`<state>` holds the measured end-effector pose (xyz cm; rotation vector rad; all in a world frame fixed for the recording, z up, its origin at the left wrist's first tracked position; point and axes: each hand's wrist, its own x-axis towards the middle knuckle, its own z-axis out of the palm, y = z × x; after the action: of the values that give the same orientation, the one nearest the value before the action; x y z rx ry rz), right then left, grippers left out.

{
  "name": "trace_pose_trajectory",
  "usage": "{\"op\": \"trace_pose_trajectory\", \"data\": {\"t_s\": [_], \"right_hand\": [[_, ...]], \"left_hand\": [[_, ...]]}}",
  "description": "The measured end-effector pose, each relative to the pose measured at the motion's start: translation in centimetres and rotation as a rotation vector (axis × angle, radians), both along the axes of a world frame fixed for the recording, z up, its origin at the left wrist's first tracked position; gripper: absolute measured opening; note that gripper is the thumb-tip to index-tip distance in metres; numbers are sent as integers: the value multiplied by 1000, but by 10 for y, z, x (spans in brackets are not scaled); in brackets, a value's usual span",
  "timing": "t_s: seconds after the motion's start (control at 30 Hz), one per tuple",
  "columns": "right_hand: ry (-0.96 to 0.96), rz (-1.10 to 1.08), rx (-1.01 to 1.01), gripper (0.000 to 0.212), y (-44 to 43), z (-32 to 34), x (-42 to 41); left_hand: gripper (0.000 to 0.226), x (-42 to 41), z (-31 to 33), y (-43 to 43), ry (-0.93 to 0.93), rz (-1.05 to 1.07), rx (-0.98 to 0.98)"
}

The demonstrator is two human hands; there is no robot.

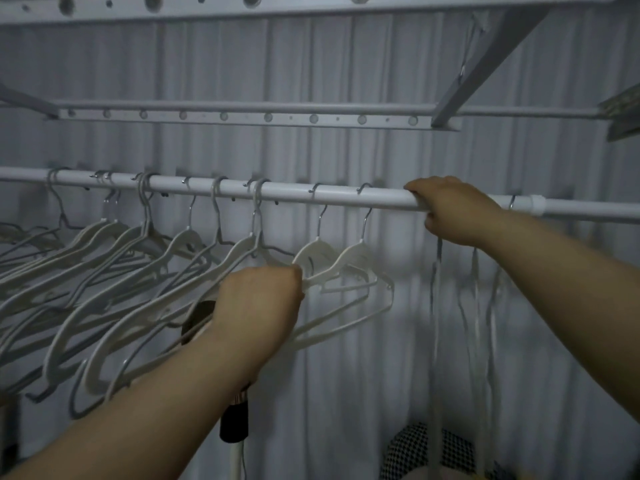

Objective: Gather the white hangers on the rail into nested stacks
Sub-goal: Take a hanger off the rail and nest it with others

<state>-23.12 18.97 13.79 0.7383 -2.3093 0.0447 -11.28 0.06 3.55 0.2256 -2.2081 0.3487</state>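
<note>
A white rail (294,194) runs across the view with several white hangers (131,258) hooked on it from the left edge to the middle. My left hand (259,299) grips the lower shoulder of two white hangers (346,265) that hang side by side near the middle. My right hand (453,209) is curled over the rail just right of them, and what its fingers hold there is hidden. Another hook (512,201) sits on the rail right of that hand.
A pale curtain (346,64) hangs behind the rail. A perforated bar (242,116) runs above, with a slanted brace (485,67) at the right. Thin straps (437,306) dangle below my right hand. A black-and-white checked item (415,445) lies low right. A dark pole fitting (235,420) stands under my left forearm.
</note>
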Motion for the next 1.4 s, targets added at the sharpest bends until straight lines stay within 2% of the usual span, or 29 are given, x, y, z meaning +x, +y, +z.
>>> {"op": "trace_pose_trajectory", "data": {"t_s": [0.2, 0.43, 0.57, 0.67, 0.77, 0.83, 0.9, 1.0, 1.1, 1.2, 1.3, 1.4], "right_hand": [[-4, 35, 21, 57, 13, 0, 0], [-7, 59, 61, 56, 18, 1, 1], [0, 93, 81, 52, 21, -1, -2], [97, 139, 96, 59, 21, -9, 1], [154, 311, 151, 62, 14, -22, 19], [69, 389, 251, 55, 7, -31, 37], [-109, 372, 337, 42, 4, -41, 57], [-344, 461, 332, 29, 0, -55, 82], [-589, 552, 249, 33, -1, -57, 106], [-824, 621, 134, 40, -2, -63, 134], [-1054, 654, 73, 53, -11, -80, 164], [-1185, 624, 32, 45, -19, -99, 198]], "left_hand": [[15, -22, 10, 17, -87, 5, 99], [25, -25, 8, 21, -194, 31, 201], [22, 3, -15, 23, -234, 16, 265], [22, 38, -29, 21, -258, 45, 330], [18, 72, -35, 23, -229, 78, 381], [13, 95, -37, 29, -206, 72, 429], [11, 117, -38, 34, -185, 57, 457], [16, 143, -44, 30, -212, 30, 484], [30, 164, -58, 11, -249, -71, 659], [30, 187, -75, -11, -267, -187, 804], [30, 212, -92, -22, -293, -205, 896], [26, 235, -113, -23, -311, -197, 905]]}}
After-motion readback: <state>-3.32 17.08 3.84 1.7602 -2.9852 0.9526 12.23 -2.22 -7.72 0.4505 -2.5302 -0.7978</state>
